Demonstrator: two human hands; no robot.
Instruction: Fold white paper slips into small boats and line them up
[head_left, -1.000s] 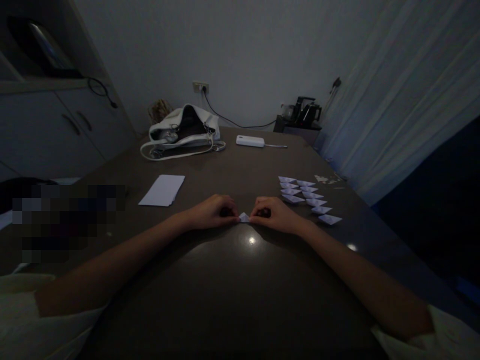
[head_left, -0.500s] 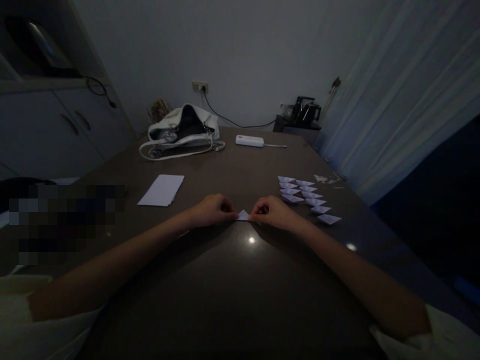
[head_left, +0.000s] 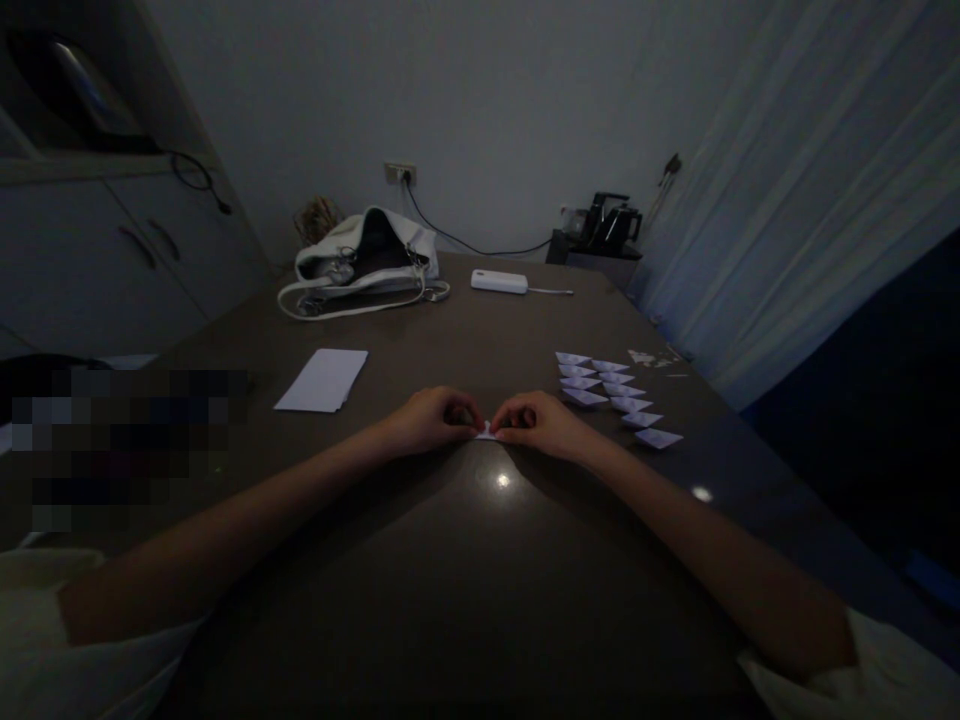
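A small folded piece of white paper lies at the middle of the table, mostly covered by my fingers. My left hand pinches its left end between thumb and fingers. From the other side, my right hand grips the right end in the same way, and the fingertips of both hands nearly meet over it. Several folded paper boats stand in two rows to the right of my right hand. Left of my left hand lies a stack of white paper sheets.
A white handbag sits at the back left of the dark table. Beside it lies a white power bank with a short cable. Paper scraps are near the right edge. A black kettle stands beyond the table.
The fingers of both hands have closed in over the paper's raised peak, which showed as a triangle before. Less of the paper is visible; the boats and the stack have stayed put.
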